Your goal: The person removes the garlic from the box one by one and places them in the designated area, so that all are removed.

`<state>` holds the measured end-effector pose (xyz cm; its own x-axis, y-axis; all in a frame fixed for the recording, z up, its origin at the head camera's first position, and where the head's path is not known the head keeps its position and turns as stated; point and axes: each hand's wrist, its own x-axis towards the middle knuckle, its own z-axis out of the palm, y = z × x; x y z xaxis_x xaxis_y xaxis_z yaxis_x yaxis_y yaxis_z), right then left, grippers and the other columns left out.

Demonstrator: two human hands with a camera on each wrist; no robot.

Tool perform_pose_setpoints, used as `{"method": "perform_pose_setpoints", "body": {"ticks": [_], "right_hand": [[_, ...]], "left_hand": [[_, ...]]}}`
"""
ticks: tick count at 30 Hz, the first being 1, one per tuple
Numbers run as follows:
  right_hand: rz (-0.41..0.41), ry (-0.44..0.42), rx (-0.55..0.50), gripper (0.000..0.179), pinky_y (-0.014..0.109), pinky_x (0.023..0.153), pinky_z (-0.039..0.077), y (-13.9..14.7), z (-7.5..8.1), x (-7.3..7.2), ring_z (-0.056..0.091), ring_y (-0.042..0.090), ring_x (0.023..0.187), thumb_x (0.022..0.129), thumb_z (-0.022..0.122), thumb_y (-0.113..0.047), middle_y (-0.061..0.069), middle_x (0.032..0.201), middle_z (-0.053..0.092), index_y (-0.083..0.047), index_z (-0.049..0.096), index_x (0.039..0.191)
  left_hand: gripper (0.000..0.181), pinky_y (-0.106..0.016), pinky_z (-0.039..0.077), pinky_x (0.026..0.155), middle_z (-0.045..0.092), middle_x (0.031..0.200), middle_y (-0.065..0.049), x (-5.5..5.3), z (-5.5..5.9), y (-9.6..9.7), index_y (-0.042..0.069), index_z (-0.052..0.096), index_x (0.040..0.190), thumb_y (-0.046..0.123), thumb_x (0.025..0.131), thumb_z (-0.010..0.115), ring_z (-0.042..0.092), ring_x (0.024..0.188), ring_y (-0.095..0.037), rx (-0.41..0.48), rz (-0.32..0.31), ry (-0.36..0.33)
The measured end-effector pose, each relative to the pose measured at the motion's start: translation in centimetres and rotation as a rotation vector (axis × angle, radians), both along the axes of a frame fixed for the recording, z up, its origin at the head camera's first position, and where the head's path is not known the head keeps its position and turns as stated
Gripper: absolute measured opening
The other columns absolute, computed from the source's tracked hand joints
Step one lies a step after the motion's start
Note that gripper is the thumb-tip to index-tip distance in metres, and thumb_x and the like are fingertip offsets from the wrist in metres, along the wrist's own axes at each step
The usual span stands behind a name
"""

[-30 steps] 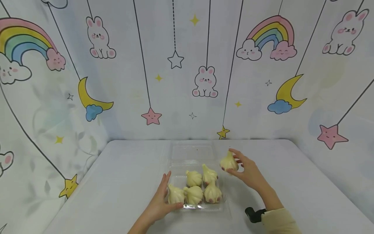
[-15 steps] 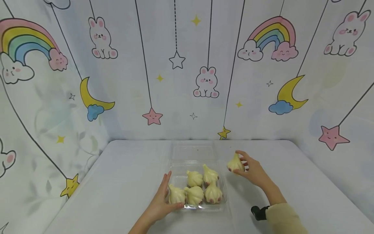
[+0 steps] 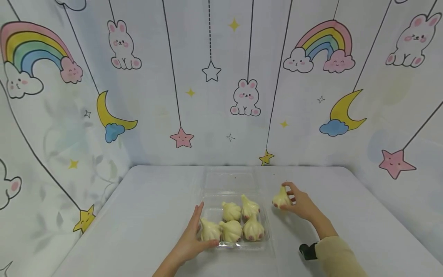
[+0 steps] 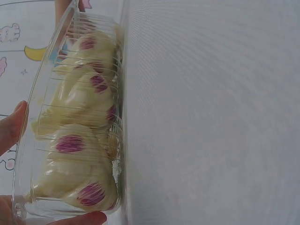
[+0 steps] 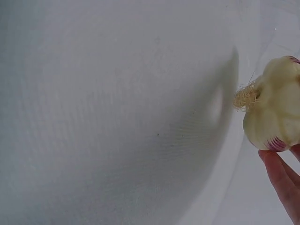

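A hinged clear plastic container (image 3: 238,245) lies open on the table with several pale garlic bulbs (image 3: 231,231) inside, three along its front and others behind. My left hand (image 3: 190,238) holds its front left corner, thumb along the front wall and fingers up the left side. In the left wrist view the thumb (image 4: 89,219) presses the wall beside purple-streaked bulbs (image 4: 77,166). To the right of the container, my right hand (image 3: 301,204) grips another garlic bulb (image 3: 281,198), stem up. Its root tuft (image 5: 246,97) points down at the table in the right wrist view.
The container's clear lid (image 3: 230,181) lies folded back behind it. A white cloth covers the table (image 3: 145,207), and a printed curtain (image 3: 155,96) rises along the back and sides. A black device (image 3: 308,252) sits at the right wrist by the sleeve.
My right hand has carried its garlic bulb to the right, away from the container, and slightly lower. The left hand stays on the container's corner. The head view has shifted slightly.
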<state>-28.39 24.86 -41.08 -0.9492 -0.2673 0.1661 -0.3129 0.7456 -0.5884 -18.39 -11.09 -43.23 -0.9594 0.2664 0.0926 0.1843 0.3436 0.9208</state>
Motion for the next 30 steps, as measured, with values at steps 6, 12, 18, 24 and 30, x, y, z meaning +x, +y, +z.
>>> {"method": "perform_pose_setpoints", "body": {"ticks": [6, 12, 18, 24, 30], "right_hand": [[0.009, -0.041, -0.016, 0.068, 0.043, 0.067, 0.052, 0.13, -0.53, -0.21, 0.060, 0.037, 0.088, 0.072, 0.077, -0.013, 0.030, 0.109, 0.056, -0.007, 0.035, 0.125], [0.017, -0.060, -0.009, 0.068, 0.044, 0.069, 0.052, -0.06, -0.69, -0.45, 0.059, 0.038, 0.090, 0.072, 0.077, -0.011, 0.031, 0.109, 0.055, -0.006, 0.035, 0.126], [0.010, -0.076, 0.027, 0.072, 0.047, 0.072, 0.051, -0.29, -0.46, -0.61, 0.058, 0.040, 0.093, 0.073, 0.076, -0.013, 0.029, 0.111, 0.055, -0.004, 0.034, 0.130], [0.015, -0.092, 0.048, 0.078, 0.049, 0.074, 0.051, -0.45, -0.23, -0.64, 0.057, 0.042, 0.096, 0.074, 0.076, -0.017, 0.031, 0.114, 0.053, 0.000, 0.030, 0.135], [0.013, -0.114, 0.054, 0.082, 0.049, 0.074, 0.051, -0.62, -0.21, -0.57, 0.057, 0.041, 0.097, 0.074, 0.076, -0.022, 0.031, 0.116, 0.052, 0.000, 0.029, 0.137]], "left_hand": [[0.111, -0.060, 0.024, 0.101, -0.010, 0.148, -0.028, -0.22, -0.26, 0.05, 0.016, 0.002, 0.148, 0.023, 0.069, 0.080, 0.017, 0.128, -0.053, -0.002, -0.001, 0.000], [0.112, -0.059, 0.024, 0.101, -0.009, 0.148, -0.028, -0.21, -0.25, 0.11, 0.016, 0.003, 0.148, 0.023, 0.068, 0.080, 0.018, 0.128, -0.053, -0.002, 0.003, 0.003], [0.111, -0.059, 0.023, 0.101, -0.010, 0.148, -0.027, -0.16, -0.18, 0.12, 0.016, 0.003, 0.148, 0.023, 0.068, 0.080, 0.015, 0.129, -0.052, 0.008, 0.000, 0.004], [0.111, -0.059, 0.024, 0.101, -0.009, 0.148, -0.027, -0.18, -0.14, 0.08, 0.016, 0.003, 0.148, 0.023, 0.068, 0.081, 0.016, 0.129, -0.052, 0.010, 0.005, -0.002], [0.111, -0.060, 0.024, 0.101, -0.009, 0.148, -0.028, -0.17, -0.06, 0.09, 0.016, 0.003, 0.148, 0.024, 0.068, 0.080, 0.018, 0.127, -0.053, 0.004, 0.002, 0.000]]}}
